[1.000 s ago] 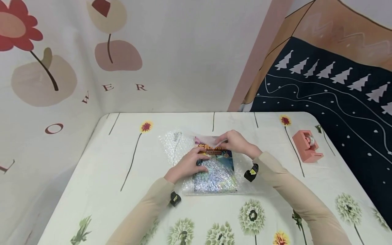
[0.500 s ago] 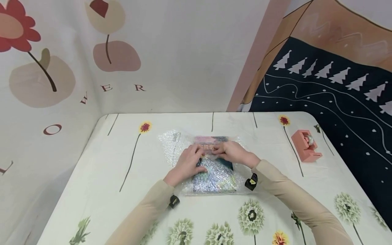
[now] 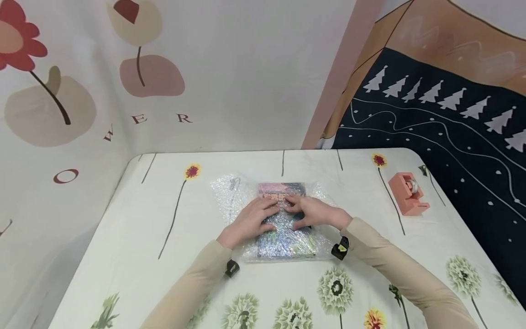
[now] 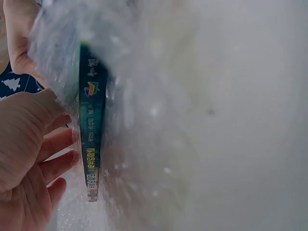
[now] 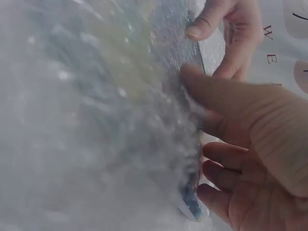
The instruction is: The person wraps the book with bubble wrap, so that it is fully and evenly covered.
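A book (image 3: 283,249) with a colourful cover lies flat in the middle of the table. Clear bubble wrap (image 3: 225,192) covers its whole front and sticks out past both sides. My left hand (image 3: 250,220) rests on the wrap over the book's left side, fingers loosely bent and thumb apart. From the right, my right hand (image 3: 315,212) presses its fingertips and thumb onto the wrap over the upper cover. In the left wrist view, the dark spine of the book (image 4: 91,120) shows beside the fingers. Fingertips of the right hand (image 5: 260,139) lie along the wrapped edge in the right wrist view.
A pink tape dispenser (image 3: 407,194) with a roll of tape stands at the table's right side. The flower-print tablecloth (image 3: 197,246) spreads around the package. Behind the table hang a pale printed curtain (image 3: 238,91) and a dark one with white trees (image 3: 431,128).
My right hand has drawn the far flap of bubble wrap down over the book's top, let go of it and spread its fingers on it. My left hand has stayed nearly in place.
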`<action>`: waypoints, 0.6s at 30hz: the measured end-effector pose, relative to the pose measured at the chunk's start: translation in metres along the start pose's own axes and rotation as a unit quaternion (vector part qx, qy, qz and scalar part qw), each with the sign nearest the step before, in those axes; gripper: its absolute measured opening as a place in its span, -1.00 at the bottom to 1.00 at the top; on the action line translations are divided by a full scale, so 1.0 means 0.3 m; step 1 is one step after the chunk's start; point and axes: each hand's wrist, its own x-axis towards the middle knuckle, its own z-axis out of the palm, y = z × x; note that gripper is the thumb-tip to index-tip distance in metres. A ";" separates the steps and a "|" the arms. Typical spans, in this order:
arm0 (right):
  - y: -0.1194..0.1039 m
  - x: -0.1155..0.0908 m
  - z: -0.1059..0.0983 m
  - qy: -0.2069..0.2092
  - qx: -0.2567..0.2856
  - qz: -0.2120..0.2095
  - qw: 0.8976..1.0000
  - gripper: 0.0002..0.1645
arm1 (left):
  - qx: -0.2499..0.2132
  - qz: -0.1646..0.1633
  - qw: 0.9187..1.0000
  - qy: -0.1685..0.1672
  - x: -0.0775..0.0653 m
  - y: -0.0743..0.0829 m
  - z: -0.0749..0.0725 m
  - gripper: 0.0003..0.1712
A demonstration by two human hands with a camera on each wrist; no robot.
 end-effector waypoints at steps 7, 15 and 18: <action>0.005 -0.009 0.016 0.003 0.004 0.001 1.000 -0.26 | -0.018 0.011 1.000 0.007 0.004 -0.007 0.000 -0.32; 0.015 -0.104 -0.044 -0.016 0.074 -0.015 0.997 -0.30 | -0.012 0.012 1.000 0.011 0.005 -0.010 0.006 -0.33; 0.034 -0.196 -0.074 0.015 0.098 0.001 0.995 -0.34 | -0.017 0.007 1.000 0.012 0.006 -0.008 0.008 -0.33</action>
